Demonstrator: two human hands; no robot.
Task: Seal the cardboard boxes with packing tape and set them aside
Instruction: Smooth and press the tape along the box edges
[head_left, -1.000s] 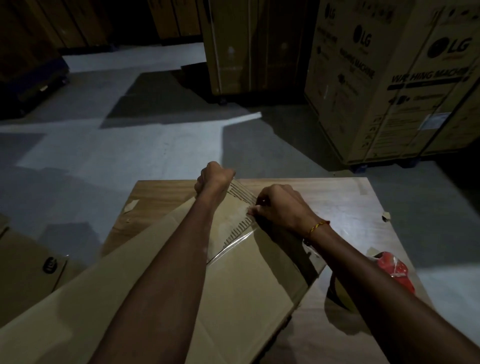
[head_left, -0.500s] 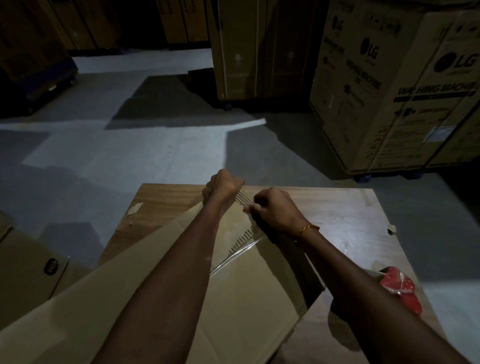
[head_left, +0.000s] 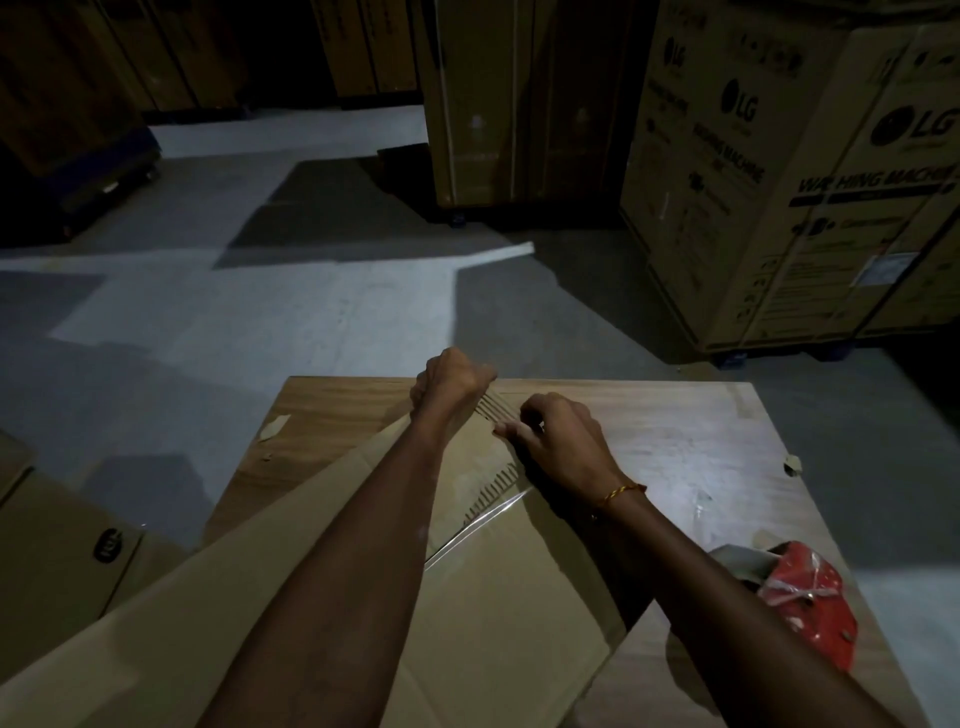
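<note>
- Our right hand (head_left: 558, 441) is curled and pinches the tape (head_left: 480, 525) at the far end of the box; our left hand (head_left: 452, 382) is a closed fist just past it, and it seems to grip the tape end too, but we cannot tell for sure
- Since a second ago our hands have hardly moved; they have only crept a little closer together; so we think the strip is not pressed down yet
- The flat cardboard box (head_left: 498, 613) lies on the wooden table (head_left: 696, 447); its long side runs from near left to far right, pointing away from us; the clear tape crosses it slantwise
- The red tape dispenser (head_left: 808, 597) rests near our right arm
- Farther off, big printed cartons (head_left: 779, 171) stand on the floor
</note>
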